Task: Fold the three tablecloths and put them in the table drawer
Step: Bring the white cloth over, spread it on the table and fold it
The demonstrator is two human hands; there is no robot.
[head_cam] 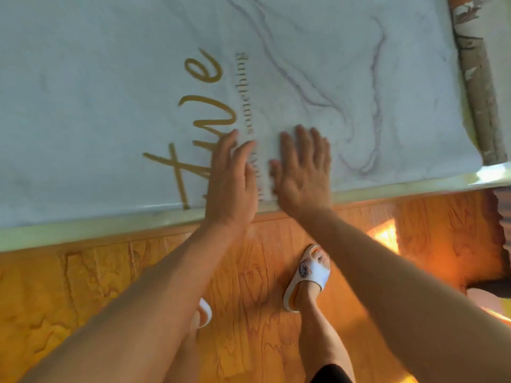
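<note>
Both hands flat on the white marble-print tablecloth [318, 51], which lies spread over the table [96, 230], near the table's front edge. Left hand [232, 178] has fingers straight and together, palm down, gripping nothing. Right hand [302, 172] has fingers straight and slightly spread, palm down, gripping nothing. Hands side by side, just apart. Writing on the cloth: small dark print reads "something"; large gold script, partly covered by the left hand, shows letters like "t", "w", "e", whole word unreadable. A brown patterned cloth [478, 87] shows along the far right edge. White slippers [307, 277] on the wood floor [83, 286].
</note>
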